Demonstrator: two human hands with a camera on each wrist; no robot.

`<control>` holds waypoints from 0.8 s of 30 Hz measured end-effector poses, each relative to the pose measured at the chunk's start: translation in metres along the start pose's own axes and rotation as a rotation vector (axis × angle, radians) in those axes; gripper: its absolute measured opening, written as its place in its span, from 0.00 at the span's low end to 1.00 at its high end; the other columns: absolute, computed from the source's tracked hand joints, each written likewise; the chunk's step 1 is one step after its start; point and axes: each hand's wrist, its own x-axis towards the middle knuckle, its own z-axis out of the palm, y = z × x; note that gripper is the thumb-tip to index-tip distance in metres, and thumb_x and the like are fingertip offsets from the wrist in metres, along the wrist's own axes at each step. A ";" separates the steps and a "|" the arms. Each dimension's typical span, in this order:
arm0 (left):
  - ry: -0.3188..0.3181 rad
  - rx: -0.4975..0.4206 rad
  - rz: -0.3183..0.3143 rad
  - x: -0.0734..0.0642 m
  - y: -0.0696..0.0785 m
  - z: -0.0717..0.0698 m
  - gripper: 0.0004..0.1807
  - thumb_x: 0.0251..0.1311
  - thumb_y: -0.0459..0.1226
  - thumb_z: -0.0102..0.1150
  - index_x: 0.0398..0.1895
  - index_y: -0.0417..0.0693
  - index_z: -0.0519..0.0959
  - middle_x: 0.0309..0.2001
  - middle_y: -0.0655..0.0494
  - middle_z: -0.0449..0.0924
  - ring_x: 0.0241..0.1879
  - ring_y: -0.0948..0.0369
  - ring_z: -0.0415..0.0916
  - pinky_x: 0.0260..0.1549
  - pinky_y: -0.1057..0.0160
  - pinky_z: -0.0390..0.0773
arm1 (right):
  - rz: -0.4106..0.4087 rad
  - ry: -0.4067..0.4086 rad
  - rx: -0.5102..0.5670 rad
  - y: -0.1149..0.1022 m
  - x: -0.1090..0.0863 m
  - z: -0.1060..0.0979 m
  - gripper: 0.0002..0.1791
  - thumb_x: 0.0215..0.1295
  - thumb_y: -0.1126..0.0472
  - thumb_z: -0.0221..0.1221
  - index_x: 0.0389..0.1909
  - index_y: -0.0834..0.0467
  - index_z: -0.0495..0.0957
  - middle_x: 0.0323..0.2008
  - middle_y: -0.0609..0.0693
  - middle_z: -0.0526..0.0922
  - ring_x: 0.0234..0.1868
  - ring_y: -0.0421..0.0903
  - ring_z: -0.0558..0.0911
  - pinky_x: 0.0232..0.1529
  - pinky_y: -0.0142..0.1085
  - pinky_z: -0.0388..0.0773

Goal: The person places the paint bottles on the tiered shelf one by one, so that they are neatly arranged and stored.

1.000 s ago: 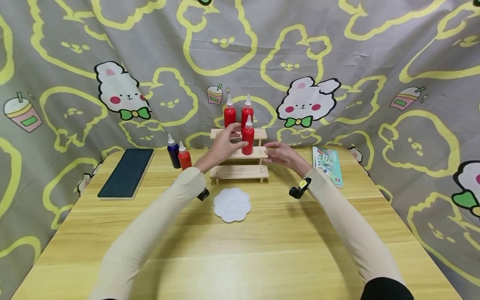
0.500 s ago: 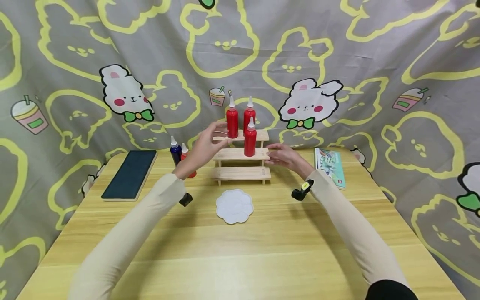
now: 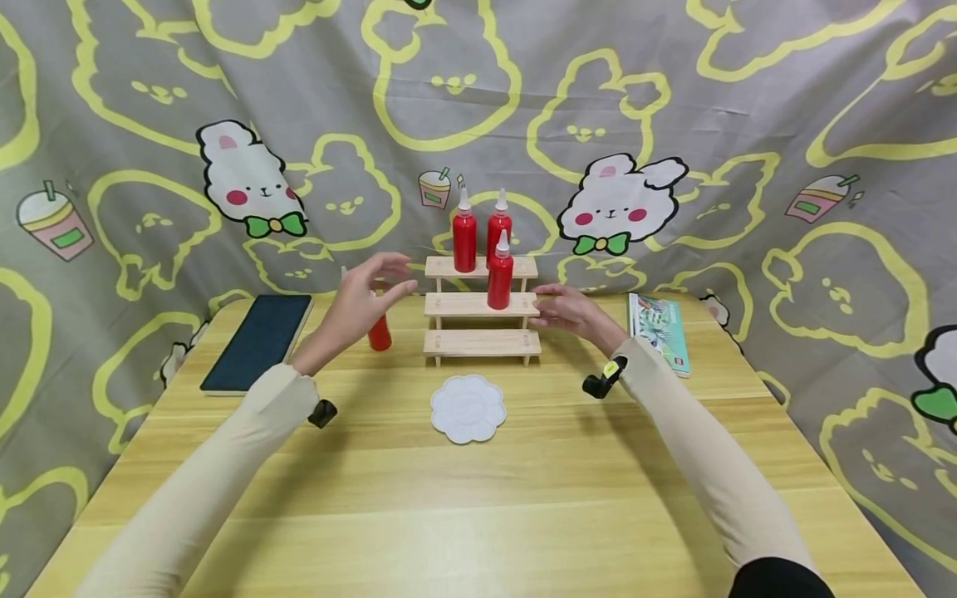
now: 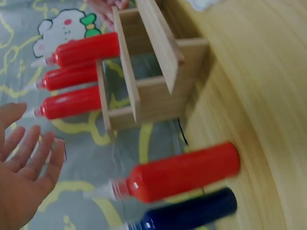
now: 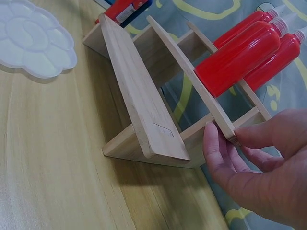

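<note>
My left hand (image 3: 351, 301) hovers left of the three-tier wooden stand (image 3: 482, 342), fingers spread and nothing in them. Behind it on the table stand an orange-red squeeze bottle (image 3: 380, 334) and a dark blue squeeze bottle (image 4: 192, 211), the blue one mostly hidden in the head view. With my right hand (image 5: 278, 167) I pinch the right end of the stand's middle shelf, thumb above and fingers beneath. One red squeeze bottle (image 3: 500, 282) is upright on that middle shelf. Two more, a left red bottle (image 3: 464, 242) and a right red bottle (image 3: 499, 224), stand on the top shelf.
A white flower-shaped palette (image 3: 468, 409) lies in front of the stand. Toward the left edge is a dark flat board (image 3: 257, 342); on the right, a teal booklet (image 3: 660, 332). A patterned curtain (image 3: 478, 108) hangs right behind the table.
My left hand has let go of the red bottle on the middle shelf and moved left, in front of the two bottles on the table. My right hand stays at the stand.
</note>
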 end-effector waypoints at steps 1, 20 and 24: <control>0.019 0.016 0.016 -0.002 -0.001 -0.003 0.19 0.68 0.35 0.69 0.60 0.43 0.80 0.53 0.45 0.86 0.54 0.48 0.83 0.55 0.46 0.83 | 0.001 0.002 0.002 0.000 0.000 0.000 0.32 0.77 0.76 0.48 0.79 0.69 0.53 0.51 0.57 0.72 0.38 0.44 0.82 0.52 0.34 0.86; 0.240 -0.036 -0.212 -0.049 -0.053 -0.012 0.25 0.70 0.35 0.67 0.64 0.32 0.73 0.62 0.37 0.74 0.65 0.42 0.71 0.66 0.38 0.69 | 0.005 0.003 0.000 0.000 0.003 -0.003 0.31 0.77 0.76 0.48 0.78 0.70 0.54 0.49 0.57 0.71 0.37 0.43 0.82 0.52 0.32 0.85; 0.168 -0.076 -0.269 -0.054 -0.067 -0.006 0.32 0.69 0.34 0.67 0.70 0.31 0.66 0.66 0.33 0.69 0.68 0.39 0.68 0.66 0.36 0.67 | 0.001 -0.006 0.007 0.001 0.003 -0.003 0.32 0.76 0.77 0.48 0.78 0.71 0.53 0.48 0.57 0.71 0.37 0.43 0.82 0.53 0.32 0.85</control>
